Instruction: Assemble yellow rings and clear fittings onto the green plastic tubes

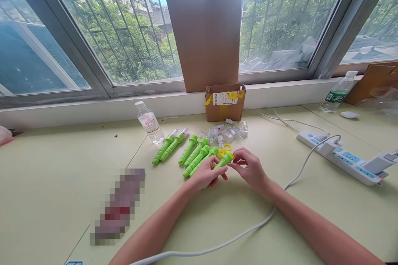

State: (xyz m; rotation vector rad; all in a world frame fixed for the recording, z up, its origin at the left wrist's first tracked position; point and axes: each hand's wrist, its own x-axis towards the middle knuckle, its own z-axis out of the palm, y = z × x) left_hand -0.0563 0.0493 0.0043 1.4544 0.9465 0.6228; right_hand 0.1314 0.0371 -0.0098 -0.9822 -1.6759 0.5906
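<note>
Green plastic tube [225, 160] is held between two hands [205, 173] [249, 168].

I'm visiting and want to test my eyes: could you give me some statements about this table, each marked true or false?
1. The left hand holds a green tube. True.
2. The right hand is far from that tube. False: it is at the tube's wide end.
3. A cardboard box stands behind the clear plastic pieces. True.
4. The power strip lies left of both hands. False: it lies to their right.
5. The green-labelled bottle stands upright. True.
</note>
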